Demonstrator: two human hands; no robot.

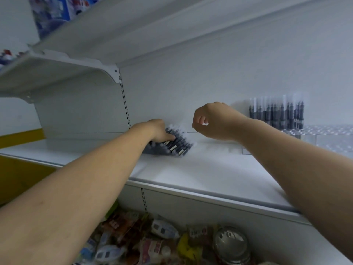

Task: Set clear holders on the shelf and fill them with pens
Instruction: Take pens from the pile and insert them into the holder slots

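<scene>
A bundle of dark pens [172, 143] with white ends lies tilted on the white shelf [200, 173], near the back panel. My left hand [161, 131] reaches in from the left and grips this bundle from above. My right hand [214, 120] hovers just right of the bundle with its fingers curled and thumb and forefinger close together; whether it holds anything is not visible. A clear holder [277, 115] filled with upright dark pens stands at the back right. The faint edge of another clear holder [246, 151] shows below my right wrist.
A second white shelf [57, 73] hangs overhead at the left, with blue and white packages [55, 14] above it. Below the shelf's front edge is a bin of mixed packaged goods [156, 238] and a metal lid [231, 243].
</scene>
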